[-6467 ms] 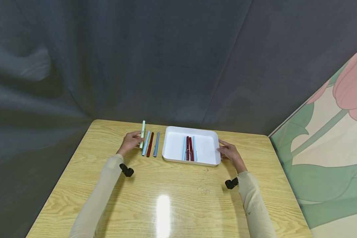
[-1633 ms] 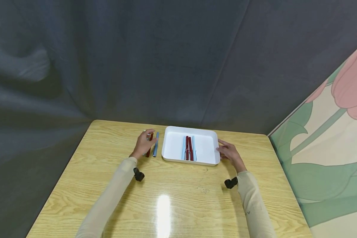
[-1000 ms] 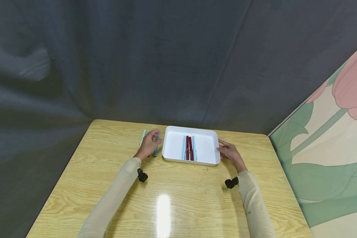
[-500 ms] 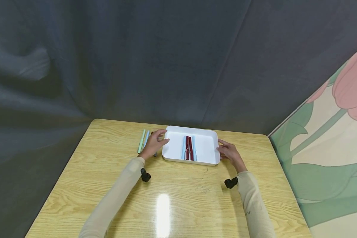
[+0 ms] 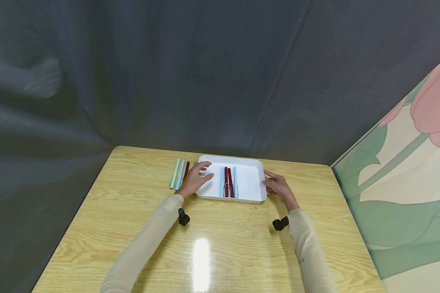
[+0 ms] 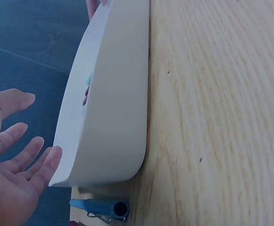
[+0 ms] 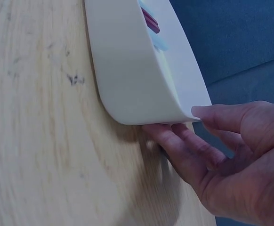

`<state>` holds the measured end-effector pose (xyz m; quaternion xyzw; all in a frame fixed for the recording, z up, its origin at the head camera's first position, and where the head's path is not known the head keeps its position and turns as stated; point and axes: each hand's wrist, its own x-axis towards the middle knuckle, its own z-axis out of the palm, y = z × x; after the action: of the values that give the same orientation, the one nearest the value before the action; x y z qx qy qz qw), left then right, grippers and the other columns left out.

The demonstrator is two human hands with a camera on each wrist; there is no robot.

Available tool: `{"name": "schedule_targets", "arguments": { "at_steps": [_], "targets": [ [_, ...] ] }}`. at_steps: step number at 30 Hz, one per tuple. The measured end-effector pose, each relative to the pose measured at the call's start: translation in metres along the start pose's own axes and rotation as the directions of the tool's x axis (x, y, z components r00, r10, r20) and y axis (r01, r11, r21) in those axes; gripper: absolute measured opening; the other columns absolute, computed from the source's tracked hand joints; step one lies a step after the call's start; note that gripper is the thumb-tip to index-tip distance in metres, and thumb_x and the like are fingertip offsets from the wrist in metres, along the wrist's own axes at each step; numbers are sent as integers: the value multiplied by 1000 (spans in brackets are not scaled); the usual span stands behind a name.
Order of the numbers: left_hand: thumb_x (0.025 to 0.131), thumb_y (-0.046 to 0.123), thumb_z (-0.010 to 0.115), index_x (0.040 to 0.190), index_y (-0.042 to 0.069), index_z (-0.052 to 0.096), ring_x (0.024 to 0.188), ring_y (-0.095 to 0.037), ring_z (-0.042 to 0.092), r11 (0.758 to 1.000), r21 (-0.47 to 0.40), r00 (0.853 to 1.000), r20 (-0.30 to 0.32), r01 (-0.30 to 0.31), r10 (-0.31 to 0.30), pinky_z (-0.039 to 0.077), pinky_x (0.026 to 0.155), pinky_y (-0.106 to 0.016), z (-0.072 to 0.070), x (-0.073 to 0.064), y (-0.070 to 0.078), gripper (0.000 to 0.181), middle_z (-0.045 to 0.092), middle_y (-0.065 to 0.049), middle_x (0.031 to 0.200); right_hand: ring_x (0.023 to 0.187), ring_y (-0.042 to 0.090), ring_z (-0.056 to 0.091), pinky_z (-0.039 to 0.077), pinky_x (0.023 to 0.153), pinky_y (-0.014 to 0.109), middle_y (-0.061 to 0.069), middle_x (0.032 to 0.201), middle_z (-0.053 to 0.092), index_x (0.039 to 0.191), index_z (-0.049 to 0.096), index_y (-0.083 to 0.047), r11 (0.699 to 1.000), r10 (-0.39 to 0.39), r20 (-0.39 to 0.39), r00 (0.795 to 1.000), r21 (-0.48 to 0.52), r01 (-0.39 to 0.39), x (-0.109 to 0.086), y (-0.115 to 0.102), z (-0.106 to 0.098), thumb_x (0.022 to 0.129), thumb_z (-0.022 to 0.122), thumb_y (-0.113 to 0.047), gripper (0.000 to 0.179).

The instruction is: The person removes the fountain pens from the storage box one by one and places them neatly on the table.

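A white tray (image 5: 248, 185) holds two dark red pens (image 5: 226, 182) flanked by light blue pens (image 5: 236, 183). My right hand (image 5: 278, 188) pinches the tray's right side; in the right wrist view the thumb lies over the rim and fingers press the outer wall. Over the tray's left edge my left hand (image 5: 193, 181) is spread with nothing in it; a fingertip is at the rim in the left wrist view. Left of the tray lie a pale green pen (image 5: 174, 174), a light blue pen (image 5: 180, 175), a dark red pen (image 5: 186, 169) and a darker blue pen (image 6: 101, 207), mostly hidden in the head view.
The wooden table (image 5: 238, 244) ends at a dark curtain (image 5: 220, 81) just behind the tray. On the right stands a panel with painted tulips (image 5: 407, 183). Each wrist carries a small black camera (image 5: 183, 217).
The left hand has let go of the pale green pen at the row's left end, then moved right to the tray. The tray and right hand have just shifted slightly left.
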<state>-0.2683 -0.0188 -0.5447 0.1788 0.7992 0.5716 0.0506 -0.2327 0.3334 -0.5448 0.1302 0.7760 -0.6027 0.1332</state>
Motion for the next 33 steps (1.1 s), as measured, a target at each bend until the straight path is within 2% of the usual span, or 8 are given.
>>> {"name": "schedule_targets", "arguments": {
  "at_steps": [5,8,12,17,27,33],
  "targets": [
    [102,14,70,146,-3,54,131,-44,54,1000,-6,1000,17,0,0,49,108,-54,5,1,2,50,54,-25,148,82,10,71,57,64,24,33,152,49,162,38,-8,1000,14,-6,1000,-2,-14,0,-2,1,106,62,-10,62],
    [101,14,71,147,-3,54,132,-44,54,1000,4,999,34,5,-5,49,108,-54,8,2,2,51,54,-23,149,86,16,72,60,68,29,33,153,48,162,37,-6,999,47,2,999,0,-47,-5,-11,2,105,61,-9,62],
    [101,12,71,146,-4,54,132,-44,53,1000,24,999,45,-1,0,49,108,-54,11,3,3,51,55,-22,148,89,19,73,61,70,32,34,153,47,162,37,-5,998,66,1,998,5,-66,-5,-13,2,105,61,-7,61],
    [101,12,70,145,-6,54,130,-45,54,999,41,999,50,-7,5,49,107,-54,14,1,5,51,56,-23,146,83,10,71,59,66,26,32,151,51,162,38,-8,999,34,-18,999,-6,-34,1,-1,2,106,62,-11,61],
    [101,14,71,147,-2,54,130,-43,56,994,107,996,78,31,-39,50,107,-54,20,3,3,52,56,-24,145,79,7,70,58,63,24,33,149,53,161,40,-6,999,32,-30,999,14,-31,1,-1,3,105,61,-8,60],
    [101,13,71,146,-1,54,129,-41,56,993,113,995,87,43,-53,50,107,-55,24,4,3,50,56,-24,144,79,7,70,58,64,24,32,150,52,161,41,-7,999,37,-29,999,14,-37,0,-2,4,105,62,-9,60]
  ]
}}
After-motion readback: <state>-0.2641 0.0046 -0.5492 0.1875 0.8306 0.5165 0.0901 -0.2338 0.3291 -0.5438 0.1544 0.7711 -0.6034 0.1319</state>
